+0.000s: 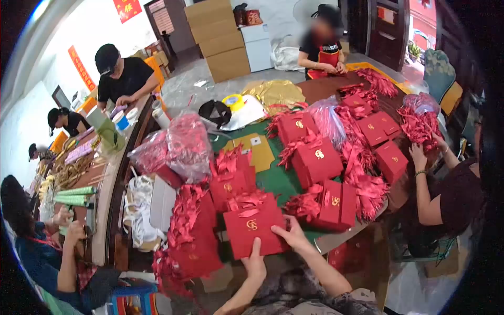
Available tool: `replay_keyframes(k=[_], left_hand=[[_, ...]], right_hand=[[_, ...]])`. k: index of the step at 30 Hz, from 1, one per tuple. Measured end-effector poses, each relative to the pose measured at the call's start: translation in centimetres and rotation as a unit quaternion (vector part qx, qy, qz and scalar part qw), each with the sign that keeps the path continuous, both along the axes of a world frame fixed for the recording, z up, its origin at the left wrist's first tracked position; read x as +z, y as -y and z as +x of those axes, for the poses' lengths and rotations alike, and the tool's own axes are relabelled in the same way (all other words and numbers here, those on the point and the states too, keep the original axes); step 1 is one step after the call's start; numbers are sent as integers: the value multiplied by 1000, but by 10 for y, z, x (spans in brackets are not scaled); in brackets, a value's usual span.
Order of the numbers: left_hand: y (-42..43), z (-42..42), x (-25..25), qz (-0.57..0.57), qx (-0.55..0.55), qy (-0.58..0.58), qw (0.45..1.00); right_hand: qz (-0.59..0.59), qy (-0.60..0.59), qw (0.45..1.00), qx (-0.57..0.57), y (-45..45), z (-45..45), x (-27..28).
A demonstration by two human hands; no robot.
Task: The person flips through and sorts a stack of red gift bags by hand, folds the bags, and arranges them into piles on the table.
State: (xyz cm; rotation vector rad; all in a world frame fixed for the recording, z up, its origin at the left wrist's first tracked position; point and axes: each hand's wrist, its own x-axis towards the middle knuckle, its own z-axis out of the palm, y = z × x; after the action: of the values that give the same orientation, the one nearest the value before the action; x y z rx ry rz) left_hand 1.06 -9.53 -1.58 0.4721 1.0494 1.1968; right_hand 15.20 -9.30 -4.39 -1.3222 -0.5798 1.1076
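Both of my hands hold a red gift bag (247,231) with a gold logo and red ribbon at its top, near the table's front edge. My left hand (255,262) grips its bottom edge, thumb on the front face. At the bag's right side, my right hand (290,233) is closed on it, thumb also on the front. Just behind stands a stack of red bags with ribbons (233,184). More red bags with ribbon handles lie to the left (194,252) and to the right (336,205).
Plastic-wrapped red goods (189,144), white straps (140,210) and a black cap (214,113) lie left and behind. Yellow tape (233,102) is at the back. A co-worker's hands (420,157) touch ribbons at right; other people sit left and across.
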Motion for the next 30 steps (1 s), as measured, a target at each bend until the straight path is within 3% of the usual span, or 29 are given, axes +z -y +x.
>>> replay_keyframes(k=[3,7,11,13,14,17,19,23,25,30], left_hand=[[33,-17,-15,-67,-85,58,992],[66,-39,-26,-53,-159,57,984],[62,-71,-16,15,-243,-65,968],[50,-78,-17,121,-245,-25,962],[47,-89,-43,134,-245,-133,951],[29,-78,-29,61,-255,-131,956],[21,-69,-33,63,-240,-117,962],[9,-53,-28,50,-208,-98,972],[11,-46,-29,73,-229,-88,967],[6,-57,-39,87,-222,-81,968]], right_hand=[[-6,96,995,25,32,6,12],[-17,163,984,74,61,19,-11],[-33,211,973,85,78,22,0],[-69,306,943,114,81,25,9],[-71,303,944,112,83,23,12],[-113,393,906,113,89,13,20],[-114,545,826,84,90,11,25],[-152,484,856,97,84,9,20],[-58,460,884,55,80,-10,23],[-46,319,947,13,87,0,6]])
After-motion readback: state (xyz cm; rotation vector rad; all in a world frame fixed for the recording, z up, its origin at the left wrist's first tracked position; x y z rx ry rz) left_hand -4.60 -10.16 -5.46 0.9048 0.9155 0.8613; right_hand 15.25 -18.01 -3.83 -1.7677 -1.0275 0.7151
